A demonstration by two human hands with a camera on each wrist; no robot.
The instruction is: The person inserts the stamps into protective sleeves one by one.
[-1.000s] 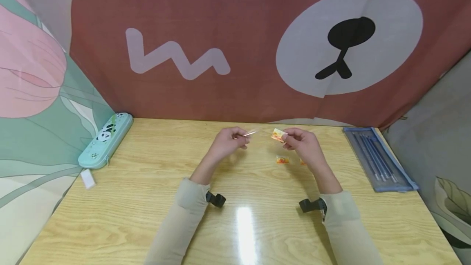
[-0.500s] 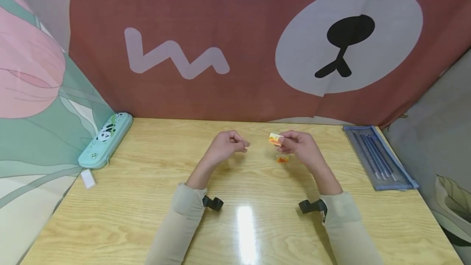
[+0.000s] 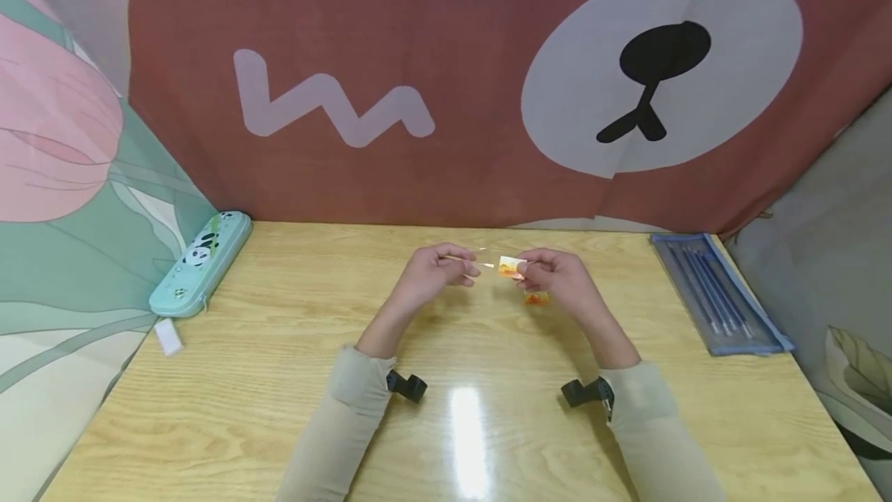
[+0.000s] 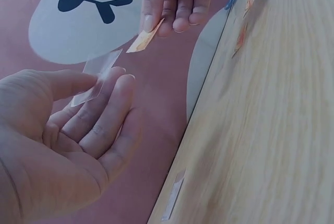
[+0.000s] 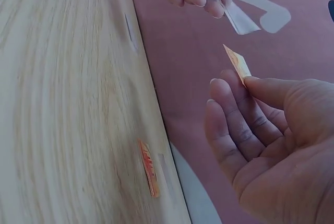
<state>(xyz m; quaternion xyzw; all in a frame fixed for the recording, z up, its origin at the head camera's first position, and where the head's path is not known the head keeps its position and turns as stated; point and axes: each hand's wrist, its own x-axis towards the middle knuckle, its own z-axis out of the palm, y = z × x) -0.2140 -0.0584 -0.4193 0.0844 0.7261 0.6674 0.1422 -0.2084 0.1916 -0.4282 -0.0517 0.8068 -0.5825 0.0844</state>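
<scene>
My left hand (image 3: 440, 268) pinches a small clear plastic sleeve (image 4: 107, 63) between thumb and fingers, above the far part of the table. Only its bright edge shows in the head view. To the right, my right hand (image 3: 557, 277) pinches a small orange-and-yellow printed card (image 3: 510, 266) by one end, its free end pointing at the sleeve. A narrow gap separates card and sleeve in both wrist views. Below the right hand, an orange printed piece (image 3: 536, 298) lies on the table. A second orange piece (image 4: 249, 4) shows beyond it in the left wrist view.
A clear strip (image 4: 174, 198) lies near the table's back edge. On the left stand a turquoise panda pencil case (image 3: 200, 266) and a white eraser-like block (image 3: 168, 337). A blue mesh pouch with pencils (image 3: 721, 293) lies at the right, and a printed cloth (image 3: 348, 184) hangs behind.
My right hand has moved left with the card, bringing it close to the sleeve. The left hand has stayed nearly in place, and the sleeve's angle has changed.
</scene>
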